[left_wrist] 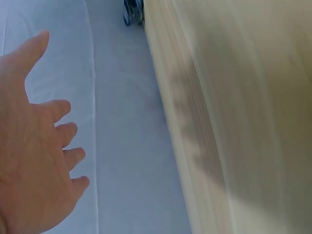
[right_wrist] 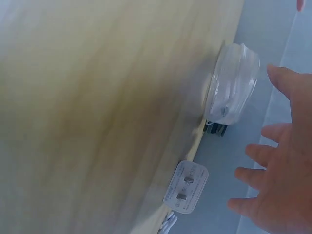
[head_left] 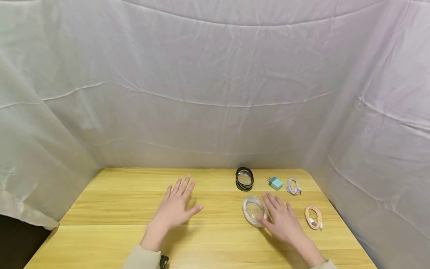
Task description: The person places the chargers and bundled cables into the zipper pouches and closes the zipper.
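A clear round bundle of white cable in a see-through wrap (head_left: 254,211) lies on the desk (head_left: 111,209), on the right half. The right hand (head_left: 282,220) is just beside it, fingers straight and spread wide, thumb near the bundle's edge. It is hard to tell if the thumb touches the bundle. The hand holds nothing.

The left hand (head_left: 174,207) lies flat over the middle of the desk, well apart from the bundle. Its fingers are straight and spread, and it holds nothing too.

Behind the bundle stands a black round coil (head_left: 244,178). To the right of that is a small blue plug (head_left: 276,183), then a little white cable (head_left: 293,186). A pink cable (head_left: 313,218) lies to the right of the right hand.

The right wrist view is blurry, but it shows the clear bundle (right_wrist: 233,83) and the plug's white label side (right_wrist: 186,187). The left wrist view is blurry too, and the black coil (left_wrist: 132,10) is cut off at the top edge.

The desk is light yellow wood. White cloth (head_left: 215,86) hangs all around it.
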Available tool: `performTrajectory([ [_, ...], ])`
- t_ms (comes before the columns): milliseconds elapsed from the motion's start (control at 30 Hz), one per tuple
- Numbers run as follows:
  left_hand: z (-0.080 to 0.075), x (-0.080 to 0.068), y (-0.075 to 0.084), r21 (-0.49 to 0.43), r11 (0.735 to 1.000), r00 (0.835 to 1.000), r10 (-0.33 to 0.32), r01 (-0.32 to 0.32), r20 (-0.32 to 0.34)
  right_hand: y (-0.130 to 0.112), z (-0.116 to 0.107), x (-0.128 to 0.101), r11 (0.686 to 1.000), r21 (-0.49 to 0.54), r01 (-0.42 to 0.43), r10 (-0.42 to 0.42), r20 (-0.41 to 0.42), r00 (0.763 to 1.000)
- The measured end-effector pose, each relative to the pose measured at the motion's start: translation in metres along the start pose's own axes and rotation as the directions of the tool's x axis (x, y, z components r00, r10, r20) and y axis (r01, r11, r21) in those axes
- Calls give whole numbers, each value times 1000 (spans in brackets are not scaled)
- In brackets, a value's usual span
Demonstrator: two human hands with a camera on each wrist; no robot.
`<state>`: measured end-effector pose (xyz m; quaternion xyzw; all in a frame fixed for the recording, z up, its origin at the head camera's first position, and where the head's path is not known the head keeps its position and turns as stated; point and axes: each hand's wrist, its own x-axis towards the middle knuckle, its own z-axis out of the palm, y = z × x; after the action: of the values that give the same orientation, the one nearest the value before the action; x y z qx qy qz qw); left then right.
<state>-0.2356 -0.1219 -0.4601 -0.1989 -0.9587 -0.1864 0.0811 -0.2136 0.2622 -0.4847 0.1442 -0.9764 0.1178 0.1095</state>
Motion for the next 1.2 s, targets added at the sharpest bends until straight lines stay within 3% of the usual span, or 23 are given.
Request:
performTrajectory([
  [200,5,14,20,12,999,998,30,-31,55,-4,0,-2,1000,11,22,-22,15,1000],
  [467,18,34,40,43,987,982,147,-154,122,-3,2,-2,1000,11,21,-21,48,999],
  [800,45,55,71,62,940,918,311,-335,248,-2,5,-2,998,43,41,-44,77,996],
  [1200,68,69,101,173,869,859,394,-464,327,-1,7,-1,995,67,67,-74,100,992],
])
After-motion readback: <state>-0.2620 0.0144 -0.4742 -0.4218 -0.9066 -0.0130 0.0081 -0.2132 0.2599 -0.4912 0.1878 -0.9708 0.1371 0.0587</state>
